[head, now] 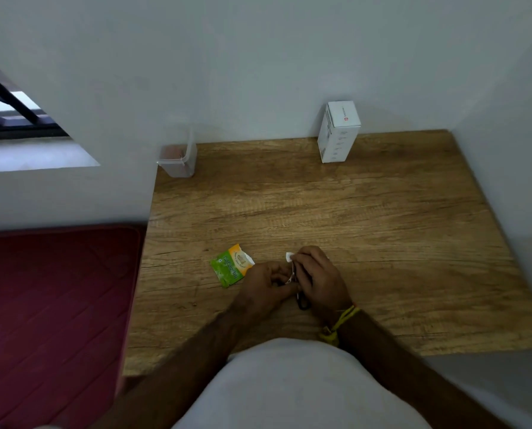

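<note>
Wooden table [351,212]: right hand [318,277] grips scissors [303,302] and white scrap [289,257], left hand [266,281] curled at the blades, hold unclear; likely mid-cut, next needs a steady snip.

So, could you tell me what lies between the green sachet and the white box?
Nothing: in the head view, only bare table runs from the sachet to the box.

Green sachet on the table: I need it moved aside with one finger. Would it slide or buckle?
The green sachet lies flat and torn open, so probably light and floppy. On the smooth wooden table it should slide, though its torn end may crumple.
</note>
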The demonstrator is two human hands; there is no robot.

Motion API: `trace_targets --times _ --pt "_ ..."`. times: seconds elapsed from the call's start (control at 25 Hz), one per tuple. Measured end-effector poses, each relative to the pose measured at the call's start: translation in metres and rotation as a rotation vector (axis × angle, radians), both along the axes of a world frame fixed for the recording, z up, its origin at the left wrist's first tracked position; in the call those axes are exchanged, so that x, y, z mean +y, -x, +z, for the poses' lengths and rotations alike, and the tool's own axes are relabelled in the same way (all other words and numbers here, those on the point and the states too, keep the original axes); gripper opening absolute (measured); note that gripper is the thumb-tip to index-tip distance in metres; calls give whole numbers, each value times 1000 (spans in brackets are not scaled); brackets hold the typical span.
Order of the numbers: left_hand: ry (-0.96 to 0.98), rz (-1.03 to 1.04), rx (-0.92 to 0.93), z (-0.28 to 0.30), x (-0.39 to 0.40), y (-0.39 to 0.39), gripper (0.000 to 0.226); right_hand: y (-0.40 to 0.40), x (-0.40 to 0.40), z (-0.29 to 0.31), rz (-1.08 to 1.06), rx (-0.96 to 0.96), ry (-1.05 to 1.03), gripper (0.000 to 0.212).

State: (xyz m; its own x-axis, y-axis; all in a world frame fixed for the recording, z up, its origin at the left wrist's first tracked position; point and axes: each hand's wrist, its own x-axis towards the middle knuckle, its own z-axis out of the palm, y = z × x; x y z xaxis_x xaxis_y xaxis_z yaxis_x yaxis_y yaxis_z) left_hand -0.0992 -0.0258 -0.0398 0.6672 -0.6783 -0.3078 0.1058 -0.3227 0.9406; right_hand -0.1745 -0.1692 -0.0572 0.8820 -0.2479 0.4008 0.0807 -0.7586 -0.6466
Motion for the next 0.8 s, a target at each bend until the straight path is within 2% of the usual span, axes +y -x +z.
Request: trace_targets --times 0.2,0.48,0.64,0.8 --pt "-6 -6 -19 4 1 2 13 3 -5 -2 67 -29 16 16" --pt "-16 -4 20 16 -2 3 17 -2 -2 -3 17 -21 -45 20" --pt "-90 16 63 18 -4 2 19 0 -2 -3 -27 -34 -90 20" --pt "-117 19 72 17 -4 1 14 4 -3 -3 21 -42 -25 18"
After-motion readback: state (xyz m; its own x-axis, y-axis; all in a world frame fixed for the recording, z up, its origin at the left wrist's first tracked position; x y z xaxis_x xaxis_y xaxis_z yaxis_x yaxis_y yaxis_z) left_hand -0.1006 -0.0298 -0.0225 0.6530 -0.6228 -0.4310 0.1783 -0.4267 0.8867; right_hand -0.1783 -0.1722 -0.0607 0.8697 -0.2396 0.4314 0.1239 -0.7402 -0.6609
